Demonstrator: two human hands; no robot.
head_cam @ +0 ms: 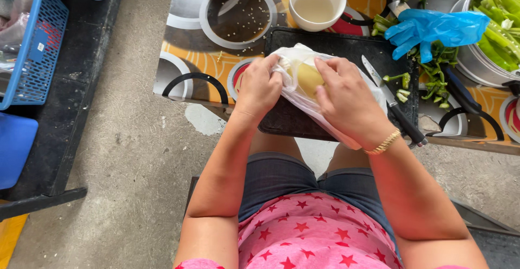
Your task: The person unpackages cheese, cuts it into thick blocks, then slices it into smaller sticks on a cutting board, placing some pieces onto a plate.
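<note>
While I watch the head view, surroundings first: black cutting board (346, 49) sits centre-top of frame on a patterned orange/white table top (189, 57). Kitchen knife (391, 102) lies diagonally on the board's right part, blade toward upper left, black handle toward lower right, just beside the right wrist. Cut green pepper bits (402, 85) by the blade; more green stems piled at board's right edge (436, 74). Blue glove (433, 28) draped upper right, partly over a metal bowl of green peppers (501, 9). White bowl w/ pale liquid (317, 2) at top centre; round dish w/ dark liquid and seeds (238, 17) to its left. Blue plastic basket (35, 41) upper left, on a dark bench. Grey concrete floor fills the lower left.

Nothing blocks the view of the hands; the bag itself hides most of what's inside.

Hands: both over the board's near edge, centre frame. Left hand (260, 87) curled, fingers pinched tight on the left side of a thin clear plastic bag (295, 66). Right hand (346, 98), gold bracelet at wrist, palm down, fingers bent and gripping the bag's right side, thumb side pressed on it. Yellowish item (307, 79) shows inside the bag, btwn the two hands; kind unclear. Forearms angle in from lower frame, elbows out over the lap.
</note>
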